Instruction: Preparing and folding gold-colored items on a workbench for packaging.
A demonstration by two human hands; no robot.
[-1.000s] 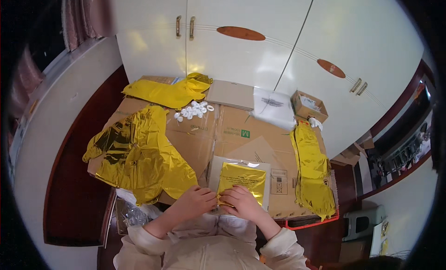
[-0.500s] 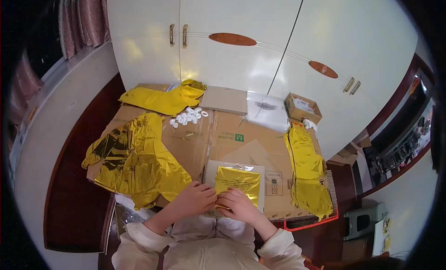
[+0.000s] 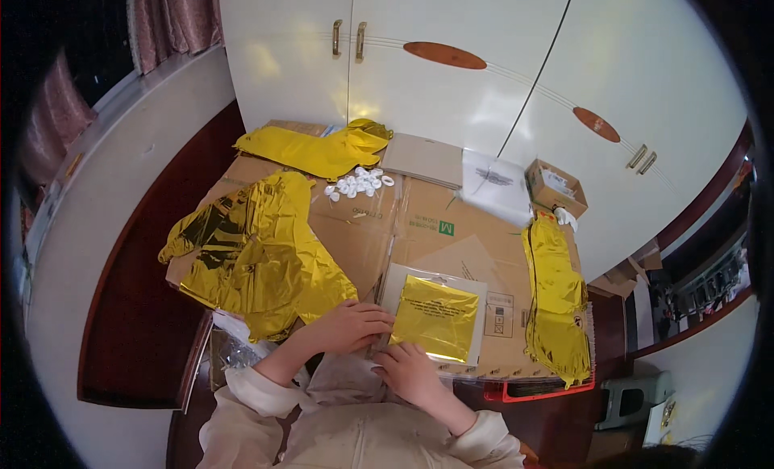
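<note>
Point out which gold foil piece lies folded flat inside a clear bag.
The small square gold foil by both hands; the others lie loose and crumpled.

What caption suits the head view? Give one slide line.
Both hands, left hand and right hand, press a folded gold foil sheet on flattened cardboard.

The single head-worn fisheye camera looks steeply down from above the cardboard-covered table [image 3: 451,227], facing the white cabinet doors [image 3: 451,58] beyond it, at close range; edges bend near the rim.
</note>
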